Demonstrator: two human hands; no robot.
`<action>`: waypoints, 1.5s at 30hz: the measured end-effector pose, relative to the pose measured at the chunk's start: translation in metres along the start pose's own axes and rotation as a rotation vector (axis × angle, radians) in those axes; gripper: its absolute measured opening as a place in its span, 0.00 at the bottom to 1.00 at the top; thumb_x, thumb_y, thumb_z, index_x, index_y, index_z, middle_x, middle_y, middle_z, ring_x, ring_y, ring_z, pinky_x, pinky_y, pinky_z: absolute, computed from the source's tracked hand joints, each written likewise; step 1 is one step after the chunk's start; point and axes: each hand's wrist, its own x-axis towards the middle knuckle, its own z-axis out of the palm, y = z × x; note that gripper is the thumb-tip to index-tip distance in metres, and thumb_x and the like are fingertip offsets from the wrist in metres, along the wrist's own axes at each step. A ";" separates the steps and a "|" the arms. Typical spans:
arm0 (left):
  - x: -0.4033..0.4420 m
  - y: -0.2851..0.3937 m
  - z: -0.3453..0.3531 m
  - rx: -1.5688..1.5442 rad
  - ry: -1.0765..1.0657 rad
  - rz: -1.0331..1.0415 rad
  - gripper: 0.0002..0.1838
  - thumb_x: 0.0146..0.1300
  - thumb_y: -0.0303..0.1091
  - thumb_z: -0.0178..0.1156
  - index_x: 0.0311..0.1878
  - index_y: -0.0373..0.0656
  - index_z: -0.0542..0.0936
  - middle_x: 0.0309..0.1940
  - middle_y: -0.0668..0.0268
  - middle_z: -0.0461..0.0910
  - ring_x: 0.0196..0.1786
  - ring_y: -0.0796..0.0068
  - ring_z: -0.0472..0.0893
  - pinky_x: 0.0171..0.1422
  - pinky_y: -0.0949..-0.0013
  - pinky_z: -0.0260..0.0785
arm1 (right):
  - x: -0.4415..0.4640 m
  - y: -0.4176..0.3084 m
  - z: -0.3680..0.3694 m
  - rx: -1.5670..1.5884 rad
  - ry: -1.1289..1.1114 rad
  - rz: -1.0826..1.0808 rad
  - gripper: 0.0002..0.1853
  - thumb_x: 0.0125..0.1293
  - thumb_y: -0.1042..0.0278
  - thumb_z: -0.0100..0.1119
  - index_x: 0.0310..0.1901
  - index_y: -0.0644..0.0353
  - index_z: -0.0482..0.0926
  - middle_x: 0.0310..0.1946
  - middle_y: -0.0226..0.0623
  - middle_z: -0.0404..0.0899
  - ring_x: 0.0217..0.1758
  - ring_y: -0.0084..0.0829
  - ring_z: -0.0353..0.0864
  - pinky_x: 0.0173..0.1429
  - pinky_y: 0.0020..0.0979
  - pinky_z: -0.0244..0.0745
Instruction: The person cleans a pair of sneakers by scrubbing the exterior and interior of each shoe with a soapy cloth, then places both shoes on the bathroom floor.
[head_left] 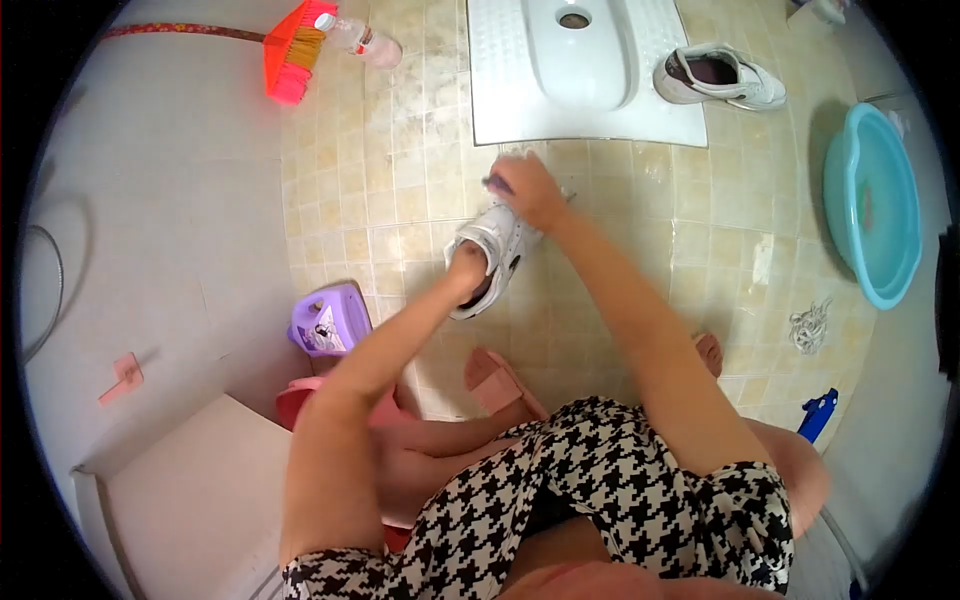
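Note:
A white sneaker (pixel 491 233) is tilted over the tiled floor in front of me. My left hand (pixel 468 270) reaches into its opening and holds it, the fingertips hidden inside. Over the toe end, my right hand (pixel 530 190) is closed around a brush (pixel 497 184). Only the brush's dark purple end shows clearly; the rest is covered by the hand, which is slightly blurred. The other white sneaker (pixel 712 76) rests on the right edge of the squat toilet, without laces in view.
A white squat toilet (pixel 490 110) lies ahead. On the right are a turquoise basin (pixel 850 215) with water, a pile of white shoelaces (pixel 810 326) and a blue brush (pixel 818 413). On the left are a purple jug (pixel 345 318), a plastic bottle (pixel 368 44) and a red broom (pixel 287 55).

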 end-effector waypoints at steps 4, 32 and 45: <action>-0.003 0.032 0.050 -0.927 0.292 -0.155 0.26 0.70 0.48 0.36 0.62 0.42 0.66 0.59 0.60 0.70 0.59 0.60 0.71 0.64 0.59 0.63 | -0.022 -0.022 0.019 0.175 0.041 0.163 0.10 0.59 0.61 0.58 0.36 0.59 0.74 0.34 0.40 0.75 0.41 0.43 0.73 0.49 0.39 0.66; 0.007 0.057 0.053 -1.243 -0.011 0.173 0.26 0.68 0.50 0.40 0.62 0.45 0.68 0.61 0.59 0.69 0.62 0.61 0.67 0.66 0.60 0.60 | -0.004 -0.003 -0.007 -0.084 0.023 -0.011 0.12 0.53 0.61 0.63 0.34 0.58 0.74 0.35 0.39 0.75 0.43 0.42 0.72 0.62 0.52 0.54; 0.002 0.114 0.055 -1.258 -0.150 0.349 0.27 0.67 0.51 0.41 0.62 0.44 0.68 0.61 0.59 0.68 0.63 0.61 0.67 0.66 0.61 0.60 | 0.049 -0.077 -0.082 -0.324 0.223 -0.308 0.12 0.43 0.67 0.66 0.31 0.52 0.74 0.26 0.29 0.71 0.34 0.35 0.72 0.37 0.36 0.61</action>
